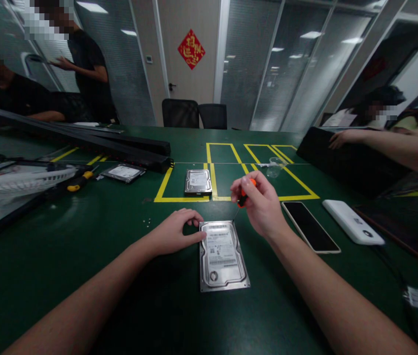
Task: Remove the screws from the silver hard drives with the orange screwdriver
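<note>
A silver hard drive (221,256) with a white label lies flat on the green table in front of me. My left hand (174,230) holds its far left corner, thumb on the top edge and fingers curled at the side. In my right hand (262,202) is a screwdriver (248,186) with an orange and black handle, fingers closed round it. Its thin shaft slants down to the drive's far right corner; whether the tip sits in a screw is too small to tell. Several tiny screws (147,222) lie left of my left hand.
Another hard drive (198,181) lies inside yellow tape lines, a third drive (123,172) farther left. A yellow-black screwdriver (79,181) is at left. Right of me are a phone (310,227), a white power bank (353,222) and a clear cup (274,167). Other people are around the table.
</note>
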`<state>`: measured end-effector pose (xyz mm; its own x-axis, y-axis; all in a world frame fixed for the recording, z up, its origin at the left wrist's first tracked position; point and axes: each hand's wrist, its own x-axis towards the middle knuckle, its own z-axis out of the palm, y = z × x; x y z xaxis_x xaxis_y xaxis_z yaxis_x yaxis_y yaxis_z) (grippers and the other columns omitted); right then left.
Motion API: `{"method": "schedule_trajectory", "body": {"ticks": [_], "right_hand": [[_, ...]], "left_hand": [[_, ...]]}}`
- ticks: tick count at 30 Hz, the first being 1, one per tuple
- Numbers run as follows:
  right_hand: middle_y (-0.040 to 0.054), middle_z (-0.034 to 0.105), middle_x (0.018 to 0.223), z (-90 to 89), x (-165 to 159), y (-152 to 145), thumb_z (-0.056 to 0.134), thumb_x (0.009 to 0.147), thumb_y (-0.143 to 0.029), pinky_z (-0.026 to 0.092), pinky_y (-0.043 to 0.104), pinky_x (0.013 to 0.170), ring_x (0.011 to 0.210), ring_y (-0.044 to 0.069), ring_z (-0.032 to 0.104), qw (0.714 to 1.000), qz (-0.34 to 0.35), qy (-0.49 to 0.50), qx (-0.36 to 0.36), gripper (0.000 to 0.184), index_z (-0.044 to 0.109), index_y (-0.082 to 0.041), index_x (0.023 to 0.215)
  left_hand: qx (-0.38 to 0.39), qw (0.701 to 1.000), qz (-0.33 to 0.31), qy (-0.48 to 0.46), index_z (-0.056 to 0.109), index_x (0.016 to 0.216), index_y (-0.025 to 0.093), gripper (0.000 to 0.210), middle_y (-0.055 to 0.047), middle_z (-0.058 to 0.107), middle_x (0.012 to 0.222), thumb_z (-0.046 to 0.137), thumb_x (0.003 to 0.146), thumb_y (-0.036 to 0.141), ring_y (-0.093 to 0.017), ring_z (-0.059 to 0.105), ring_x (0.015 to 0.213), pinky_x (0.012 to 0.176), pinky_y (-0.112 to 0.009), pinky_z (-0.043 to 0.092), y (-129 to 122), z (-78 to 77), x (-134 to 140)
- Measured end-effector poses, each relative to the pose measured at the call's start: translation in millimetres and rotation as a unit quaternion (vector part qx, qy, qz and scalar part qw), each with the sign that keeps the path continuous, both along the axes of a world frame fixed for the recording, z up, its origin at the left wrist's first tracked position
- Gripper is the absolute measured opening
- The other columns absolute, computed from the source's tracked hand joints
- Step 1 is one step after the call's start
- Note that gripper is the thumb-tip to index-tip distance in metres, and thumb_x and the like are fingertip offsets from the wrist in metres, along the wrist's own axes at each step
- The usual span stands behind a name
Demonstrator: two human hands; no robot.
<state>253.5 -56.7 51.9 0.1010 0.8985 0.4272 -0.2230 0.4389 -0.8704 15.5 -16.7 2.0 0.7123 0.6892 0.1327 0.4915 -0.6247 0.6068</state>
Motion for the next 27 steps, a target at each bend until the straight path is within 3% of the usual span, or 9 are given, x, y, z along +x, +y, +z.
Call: {"method": "schedule_trajectory", "body": {"ticks": [5, 11, 15, 18, 22, 25, 27], "right_hand": [[-0.0029, 0.059, 0.071, -2.4, -2, 0, 0.066, 0.097, -0.041, 0.031, 0.027, 0.050, 0.054, 0.010, 0.045, 1.000, 0.024, 0.005, 0.005, 0.024, 0.055, -0.024, 0.085], [-0.0014, 0.052, 0.067, -1.1, 0, 0, 0.057, 0.099, -0.051, 0.031, 0.029, 0.050, 0.054, 0.013, 0.041, 1.000, 0.010, -0.009, 0.009, 0.035, 0.060, -0.023, 0.078], [-0.0006, 0.051, 0.067, 9.5, 4, -3, 0.056, 0.098, -0.052, 0.030, 0.030, 0.051, 0.053, 0.013, 0.040, 1.000, 0.012, 0.017, 0.022, 0.035, 0.061, -0.023, 0.079], [-0.0001, 0.050, 0.068, 23.9, 10, -11, 0.054, 0.098, -0.054, 0.030, 0.031, 0.051, 0.053, 0.014, 0.038, 0.999, -0.003, 0.011, 0.039, 0.035, 0.061, -0.024, 0.080], [0.0005, 0.050, 0.067, 33.4, 18, -26, 0.061, 0.098, -0.046, 0.027, 0.032, 0.051, 0.056, 0.016, 0.039, 0.984, -0.064, -0.146, 0.078, 0.028, 0.061, -0.024, 0.080], [0.0004, 0.051, 0.068, 24.1, 18, -35, 0.063, 0.098, -0.036, 0.033, 0.033, 0.055, 0.059, 0.016, 0.044, 0.930, -0.091, -0.341, 0.101, 0.022, 0.061, -0.023, 0.080], [-0.0001, 0.052, 0.069, 12.6, 17, -39, 0.063, 0.097, -0.030, 0.036, 0.034, 0.057, 0.060, 0.016, 0.048, 0.889, -0.081, -0.429, 0.138, 0.018, 0.059, -0.023, 0.080]], "left_hand": [[0.000, 1.000, -0.003, -0.004, 0.068, 0.109, 0.021, 0.033, -0.007, 0.069, 0.105, 0.068, 0.090, 0.047, -0.023, 0.062, 0.098, 0.085, -0.035, 0.049, 0, 0.6, 0], [0.000, 1.000, -0.003, -0.003, 0.068, 0.108, 0.021, 0.033, -0.007, 0.069, 0.104, 0.068, 0.089, 0.048, -0.023, 0.062, 0.097, 0.086, -0.036, 0.049, 1, 0.1, 0], [-0.012, 1.000, 0.001, -0.007, 0.068, 0.110, 0.021, 0.035, -0.007, 0.069, 0.105, 0.067, 0.090, 0.049, -0.023, 0.063, 0.098, 0.085, -0.035, 0.050, -1, -0.2, 1], [-0.018, 1.000, 0.014, -0.013, 0.068, 0.111, 0.021, 0.034, -0.007, 0.070, 0.105, 0.062, 0.094, 0.050, -0.022, 0.064, 0.096, 0.084, -0.034, 0.050, 1, 10.6, -4], [0.032, 0.993, 0.112, 0.007, 0.069, 0.108, 0.021, 0.036, -0.006, 0.071, 0.100, 0.049, 0.100, 0.050, -0.022, 0.064, 0.088, 0.078, -0.033, 0.049, 14, 37.9, -35], [0.069, 0.976, 0.177, 0.102, 0.069, 0.099, 0.021, 0.031, -0.007, 0.071, 0.094, 0.054, 0.096, 0.047, -0.024, 0.064, 0.084, 0.072, -0.034, 0.047, 26, 51.1, -68], [0.057, 0.964, 0.198, 0.165, 0.069, 0.093, 0.021, 0.026, -0.007, 0.071, 0.092, 0.058, 0.091, 0.045, -0.025, 0.064, 0.081, 0.069, -0.034, 0.046, 33, 51.4, -87]]}}
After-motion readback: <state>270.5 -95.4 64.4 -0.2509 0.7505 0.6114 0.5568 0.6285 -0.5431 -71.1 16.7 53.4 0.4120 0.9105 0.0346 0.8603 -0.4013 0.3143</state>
